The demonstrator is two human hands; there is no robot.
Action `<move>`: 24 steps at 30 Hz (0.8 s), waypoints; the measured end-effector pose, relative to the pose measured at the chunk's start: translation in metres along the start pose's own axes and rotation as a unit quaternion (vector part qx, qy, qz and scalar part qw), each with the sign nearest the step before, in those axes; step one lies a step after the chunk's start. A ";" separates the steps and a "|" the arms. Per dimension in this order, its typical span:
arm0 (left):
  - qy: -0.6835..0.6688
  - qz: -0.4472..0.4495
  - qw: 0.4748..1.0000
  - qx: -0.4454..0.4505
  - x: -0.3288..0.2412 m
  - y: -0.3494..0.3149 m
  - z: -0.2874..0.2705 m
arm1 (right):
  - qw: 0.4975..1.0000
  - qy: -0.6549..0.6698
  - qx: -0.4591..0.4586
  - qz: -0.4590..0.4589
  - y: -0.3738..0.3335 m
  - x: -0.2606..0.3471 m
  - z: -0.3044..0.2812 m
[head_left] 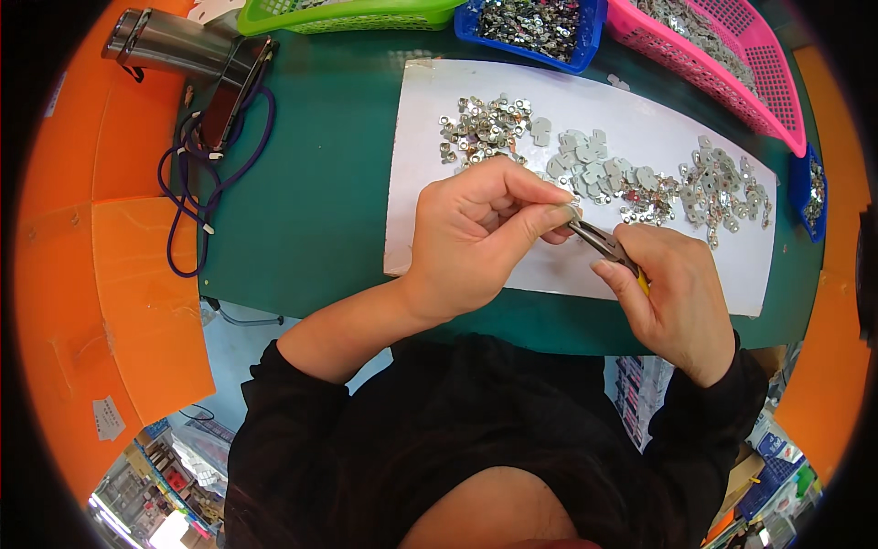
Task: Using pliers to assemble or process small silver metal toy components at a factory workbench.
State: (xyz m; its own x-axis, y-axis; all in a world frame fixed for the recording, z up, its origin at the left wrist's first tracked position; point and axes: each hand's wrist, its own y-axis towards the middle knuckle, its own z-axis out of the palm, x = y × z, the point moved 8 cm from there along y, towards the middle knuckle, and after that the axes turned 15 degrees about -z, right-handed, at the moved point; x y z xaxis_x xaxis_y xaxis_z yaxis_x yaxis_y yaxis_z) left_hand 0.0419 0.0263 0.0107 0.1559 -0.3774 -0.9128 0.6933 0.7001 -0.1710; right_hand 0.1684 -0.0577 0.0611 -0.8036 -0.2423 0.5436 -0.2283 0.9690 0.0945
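1. The left hand [476, 233] has its fingers curled in, with thumb and forefinger pressed together on a tiny metal piece [572, 211] that is mostly hidden between the fingertips.
2. The right hand [672, 293] is wrapped around a pair of pliers [605, 245] with a yellow handle; the tool's tip meets the left fingertips at the small piece.
3. Both hands hover over a white sheet [476, 110] lying on the green table [320, 165], near the sheet's front edge.
4. Loose metal parts [604, 169] are spread in clusters across the sheet, just beyond the hands.
5. At the table's far edge stand a green basket [352, 16], a blue tray [535, 27] and a pink basket [732, 64]; the blue tray and pink basket hold more shiny metal pieces.
6. Far left, a purple cord [197, 192] loops beside a grey metal device [178, 46].
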 end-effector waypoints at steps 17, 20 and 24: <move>-0.009 -0.031 0.999 -0.038 0.002 0.004 -0.008 | 0.998 0.042 -0.041 0.013 0.003 -0.004 0.013; -0.033 -0.046 0.998 -0.035 0.006 0.005 -0.009 | 0.995 0.086 -0.033 0.036 0.002 -0.007 0.017; -0.027 -0.046 0.998 -0.037 0.006 0.005 -0.009 | 0.991 0.121 -0.024 0.059 0.002 -0.009 0.020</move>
State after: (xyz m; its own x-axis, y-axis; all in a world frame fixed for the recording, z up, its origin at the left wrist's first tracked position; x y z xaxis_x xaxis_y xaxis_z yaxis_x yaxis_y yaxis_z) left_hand 0.0397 0.0326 0.0010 0.1329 -0.4718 -0.8716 0.6521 0.7039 -0.2816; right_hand 0.1644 -0.0548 0.0398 -0.6670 -0.1147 0.7362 -0.1105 0.9924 0.0544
